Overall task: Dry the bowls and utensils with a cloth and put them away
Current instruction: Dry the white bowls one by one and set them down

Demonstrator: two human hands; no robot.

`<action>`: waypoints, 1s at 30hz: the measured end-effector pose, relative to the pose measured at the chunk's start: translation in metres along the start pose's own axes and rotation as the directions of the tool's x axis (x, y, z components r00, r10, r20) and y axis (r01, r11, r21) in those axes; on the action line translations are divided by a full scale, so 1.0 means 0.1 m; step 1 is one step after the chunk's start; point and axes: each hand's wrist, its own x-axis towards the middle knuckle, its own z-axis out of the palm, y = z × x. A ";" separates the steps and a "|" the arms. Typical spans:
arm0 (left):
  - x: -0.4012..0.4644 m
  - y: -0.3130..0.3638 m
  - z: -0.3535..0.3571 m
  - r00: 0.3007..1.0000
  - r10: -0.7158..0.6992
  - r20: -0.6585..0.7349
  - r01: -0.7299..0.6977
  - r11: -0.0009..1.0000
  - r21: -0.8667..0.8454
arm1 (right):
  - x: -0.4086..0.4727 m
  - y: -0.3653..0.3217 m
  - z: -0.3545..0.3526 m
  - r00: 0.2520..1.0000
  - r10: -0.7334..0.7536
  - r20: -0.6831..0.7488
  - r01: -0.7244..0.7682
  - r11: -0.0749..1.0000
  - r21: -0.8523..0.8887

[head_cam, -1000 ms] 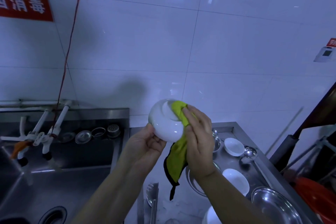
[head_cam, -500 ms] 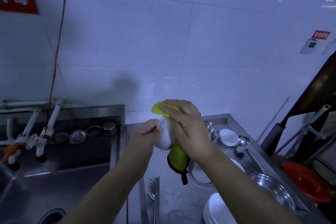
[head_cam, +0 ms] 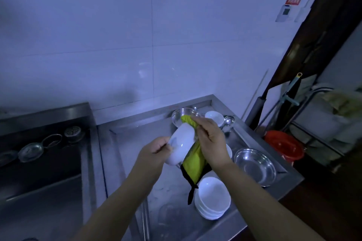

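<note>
On the left, the left hand grips the rim of a white bowl held tilted above the steel counter, and the right hand is curled around a yellow-green cloth and presses it against the far right side of the bowl, with the cloth's tail hanging down. The step in hand seems to be the drying of this bowl. The next move probably calls for setting it on the stack of white bowls at the near right, beside the steel basin.
</note>
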 end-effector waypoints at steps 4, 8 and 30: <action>0.24 -0.17 0.46 0.996 0.051 0.071 -0.063 0.980 0.187 | -0.01 0.51 -0.61 0.967 0.213 -0.139 -0.203 0.976 0.078; 0.62 -0.46 1.10 0.988 0.074 0.132 -0.137 0.809 0.572 | 0.02 1.04 -1.31 0.935 0.298 -0.194 -0.287 0.954 0.083; 1.52 -1.46 2.48 0.797 -0.162 0.582 -0.596 -0.050 0.802 | 0.55 2.44 -2.40 0.905 0.426 -0.012 -0.424 0.903 0.076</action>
